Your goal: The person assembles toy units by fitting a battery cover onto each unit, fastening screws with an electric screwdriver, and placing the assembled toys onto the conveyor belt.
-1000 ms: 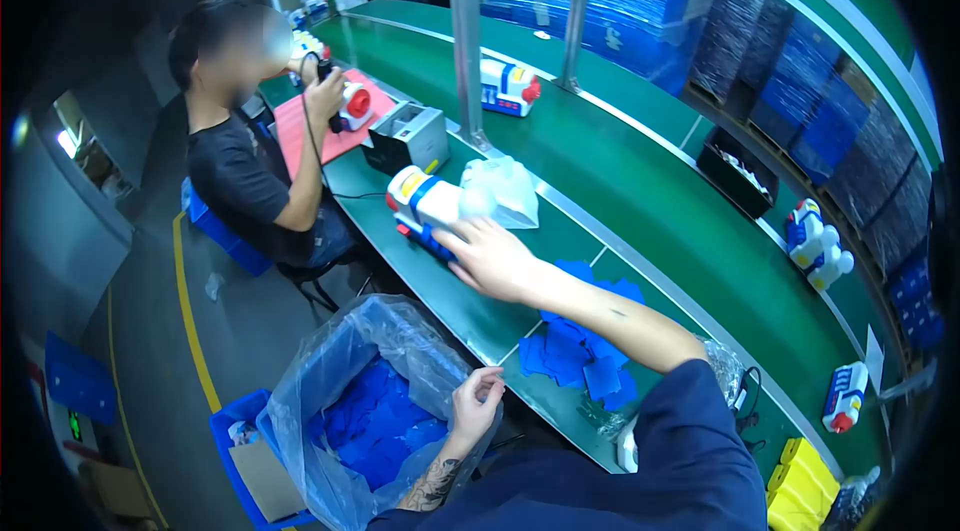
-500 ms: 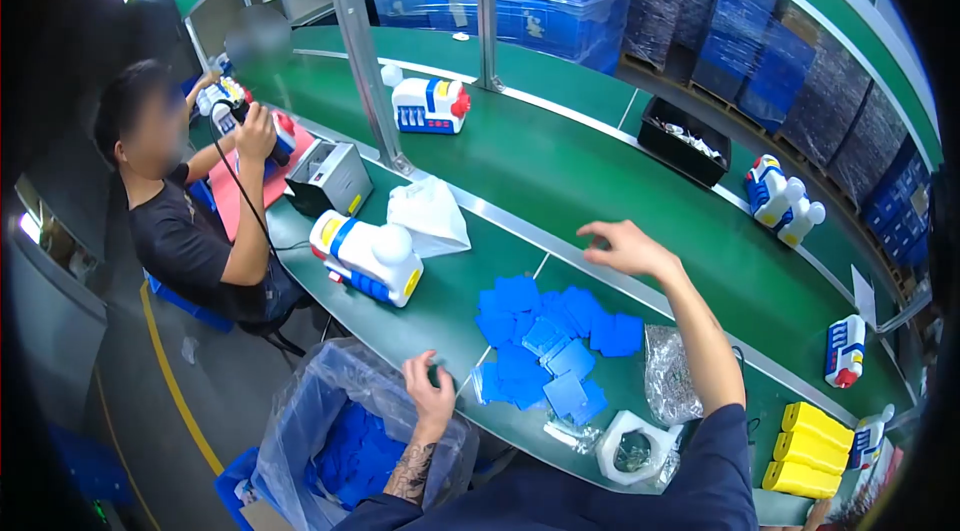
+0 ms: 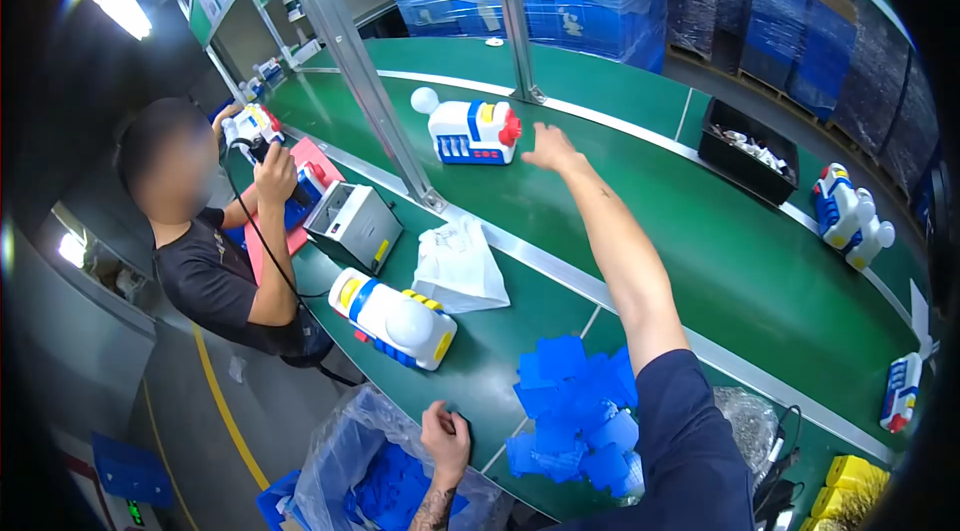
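Note:
My right hand (image 3: 552,147) is stretched over the green conveyor, fingers apart and empty, just right of the red knob on a white-and-blue plastic toy (image 3: 470,134). I cannot tell whether they touch. At the near table edge, my left hand (image 3: 446,439) has loosely curled fingers with nothing visible in them. Between that hand and my right arm lies a heap of blue flat pieces (image 3: 570,401), partly covered by the arm. A second white-and-blue toy (image 3: 395,316) with a white ball rests on the table beyond my left hand.
A plastic-lined bin (image 3: 335,441) holding blue pieces stands below the table edge. A white bag (image 3: 460,266) and a grey box-shaped device (image 3: 353,226) lie near a co-worker (image 3: 215,261) handling another toy. A metal post (image 3: 360,71) rises beside the conveyor. Across it sits a black tray (image 3: 745,156).
My right hand has moved forward and left, from above the blue pieces to beside the toy on the conveyor. My left hand's fingers have curled more. The camera view has shifted.

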Motion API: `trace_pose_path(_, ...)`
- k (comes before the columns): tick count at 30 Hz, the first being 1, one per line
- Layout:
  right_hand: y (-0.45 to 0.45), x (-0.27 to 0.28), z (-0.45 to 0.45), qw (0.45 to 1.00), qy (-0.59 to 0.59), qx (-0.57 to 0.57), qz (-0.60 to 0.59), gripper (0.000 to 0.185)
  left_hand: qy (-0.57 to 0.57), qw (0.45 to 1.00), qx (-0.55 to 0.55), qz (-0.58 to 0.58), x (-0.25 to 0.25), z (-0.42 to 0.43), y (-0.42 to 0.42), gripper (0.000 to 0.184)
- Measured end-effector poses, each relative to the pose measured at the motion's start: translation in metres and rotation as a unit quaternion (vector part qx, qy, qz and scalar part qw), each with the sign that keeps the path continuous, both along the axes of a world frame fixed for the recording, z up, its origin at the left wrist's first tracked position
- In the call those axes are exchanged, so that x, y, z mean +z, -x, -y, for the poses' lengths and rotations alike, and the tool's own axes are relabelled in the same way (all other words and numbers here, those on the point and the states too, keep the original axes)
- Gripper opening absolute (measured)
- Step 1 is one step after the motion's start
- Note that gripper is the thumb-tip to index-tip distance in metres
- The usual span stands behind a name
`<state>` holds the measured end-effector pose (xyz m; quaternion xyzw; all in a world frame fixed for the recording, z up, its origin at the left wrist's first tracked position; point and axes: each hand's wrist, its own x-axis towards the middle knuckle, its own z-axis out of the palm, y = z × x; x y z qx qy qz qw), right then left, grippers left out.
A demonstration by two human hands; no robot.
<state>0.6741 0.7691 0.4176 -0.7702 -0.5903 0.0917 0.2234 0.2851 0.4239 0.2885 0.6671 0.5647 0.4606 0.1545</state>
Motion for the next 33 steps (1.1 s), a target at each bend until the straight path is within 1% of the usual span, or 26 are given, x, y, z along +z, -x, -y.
trace_pose_path(1, 0.002, -0.001, -0.014, 1.0, 0.002, -0.011, -0.024, 0.086, 0.005, 1.0, 0.004, 0.0, 0.0, 0.0, 0.0, 0.028)
trace_pose_path(3, 0.011, 0.007, -0.025, 0.998, -0.001, -0.035, -0.052, 0.096, 0.04, 0.999, 0.018, 0.011, -0.002, 0.001, 0.001, 0.029)
trace_pose_path(4, 0.012, 0.006, -0.036, 0.998, -0.002, -0.037, -0.057, 0.106, 0.059, 0.998, 0.024, 0.018, -0.002, 0.001, 0.001, 0.03)
trace_pose_path(6, 0.012, 0.004, -0.054, 0.998, -0.007, -0.029, -0.046, 0.111, 0.062, 0.998, 0.027, 0.017, -0.003, 0.001, 0.002, 0.029)
trace_pose_path(7, 0.012, -0.001, -0.064, 0.998, -0.045, -0.027, -0.035, 0.115, 0.069, 0.997, 0.032, 0.024, -0.002, 0.001, 0.001, 0.029)
trace_pose_path(9, 0.011, -0.009, -0.081, 0.999, -0.035, 0.001, -0.03, 0.117, 0.071, 0.996, 0.042, 0.022, -0.003, 0.0, 0.001, 0.028)
trace_pose_path(10, 0.013, -0.017, -0.089, 1.0, 0.005, 0.0, -0.002, 0.116, 0.077, 0.996, 0.048, 0.018, -0.001, 0.001, 0.001, 0.028)
trace_pose_path(11, 0.012, -0.024, -0.091, 1.0, -0.006, 0.0, 0.002, 0.11, 0.074, 0.996, 0.054, 0.013, 0.001, 0.0, -0.001, 0.027)
trace_pose_path(12, 0.008, -0.038, -0.1, 0.997, -0.076, -0.009, 0.0, 0.102, 0.079, 0.995, 0.065, 0.013, 0.003, 0.0, -0.002, 0.027)
trace_pose_path(13, 0.0, -0.028, -0.09, 0.997, -0.068, 0.029, -0.036, 0.086, 0.069, 0.996, 0.06, 0.003, 0.005, -0.001, -0.003, 0.026)
trace_pose_path(14, -0.008, -0.029, -0.083, 0.989, -0.132, 0.061, -0.013, 0.08, 0.059, 0.997, 0.05, -0.007, 0.006, -0.002, -0.003, 0.026)
trace_pose_path(17, -0.006, -0.032, -0.054, 0.957, -0.244, 0.156, -0.004, 0.072, 0.041, 0.999, 0.028, -0.017, 0.003, -0.002, 0.0, 0.025)
trace_pose_path(18, 0.002, -0.036, -0.043, 0.954, -0.261, 0.147, 0.01, 0.071, 0.045, 0.999, 0.025, 0.002, 0.003, -0.002, -0.001, 0.025)
trace_pose_path(19, 0.01, -0.037, -0.028, 0.954, -0.266, 0.141, 0.016, 0.069, 0.056, 0.998, 0.031, 0.0, 0.005, -0.001, -0.001, 0.024)
trace_pose_path(21, 0.024, -0.026, 0.005, 0.958, -0.269, 0.102, -0.003, 0.07, 0.037, 0.999, 0.021, -0.008, 0.005, -0.001, 0.002, 0.024)
trace_pose_path(24, 0.027, 0.017, 0.068, 0.975, -0.222, 0.013, -0.026, 0.069, 0.013, 1.0, 0.009, 0.013, 0.007, -0.001, 0.002, 0.024)
trace_pose_path(26, 0.012, 0.045, 0.118, 0.975, -0.222, 0.002, -0.003, 0.064, -0.005, 1.0, 0.002, 0.022, 0.003, -0.001, 0.004, 0.024)
trace_pose_path(28, -0.002, 0.076, 0.183, 0.976, -0.216, -0.018, 0.036, 0.062, -0.006, 0.999, -0.016, 0.032, 0.003, 0.0, 0.006, 0.025)
trace_pose_path(30, -0.011, 0.107, 0.262, 0.97, -0.233, -0.054, 0.045, 0.062, 0.0, 0.999, -0.031, 0.041, -0.003, 0.0, 0.01, 0.025)
trace_pose_path(32, -0.022, 0.128, 0.345, 0.945, -0.306, -0.096, 0.058, 0.058, 0.002, 0.998, -0.049, 0.034, -0.006, 0.0, 0.012, 0.026)
trace_pose_path(33, -0.016, 0.142, 0.391, 0.939, -0.314, -0.139, -0.011, 0.056, 0.002, 0.997, -0.065, 0.03, -0.005, 0.0, 0.013, 0.026)
